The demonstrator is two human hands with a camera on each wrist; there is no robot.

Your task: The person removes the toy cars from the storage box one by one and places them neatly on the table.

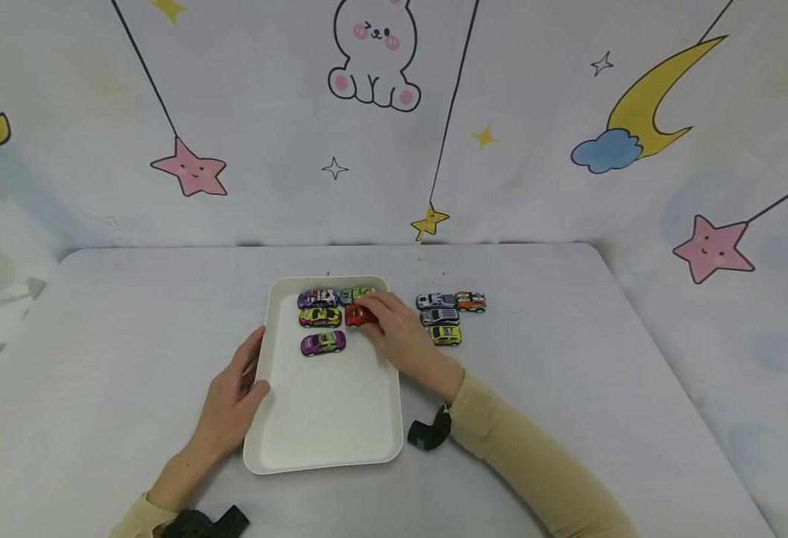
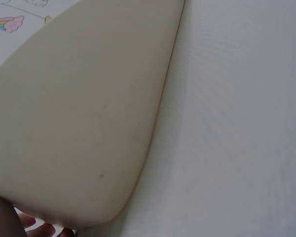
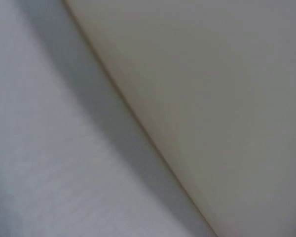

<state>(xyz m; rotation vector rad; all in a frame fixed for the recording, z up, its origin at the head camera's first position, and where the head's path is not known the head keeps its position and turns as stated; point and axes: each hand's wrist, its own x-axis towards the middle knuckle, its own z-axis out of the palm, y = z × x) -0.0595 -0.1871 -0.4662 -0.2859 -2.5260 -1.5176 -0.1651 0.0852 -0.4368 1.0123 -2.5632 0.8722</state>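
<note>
In the head view, my right hand [image 1: 403,336] pinches a red toy car [image 1: 358,315] low over the upper part of a white tray [image 1: 329,448]. Beside that car sit a purple-and-white car [image 1: 317,299], a green car [image 1: 353,294] partly behind the fingers, and a yellow car [image 1: 320,317]. A purple-and-green car [image 1: 323,343] lies just below them. With fingers spread, my left hand [image 1: 228,407] rests against the tray's left side, thumb at the rim. The left wrist view shows the tray's outer wall [image 2: 84,113] with fingertips [image 2: 42,229] at its lower edge.
Right of the tray, toy cars stand on the white table: a silver one [image 1: 435,301], an orange one [image 1: 470,301], a grey one [image 1: 440,317] and a yellow-green one [image 1: 444,335]. A wall with printed stars rises behind. The tray's wall [image 3: 212,98] fills much of the right wrist view.
</note>
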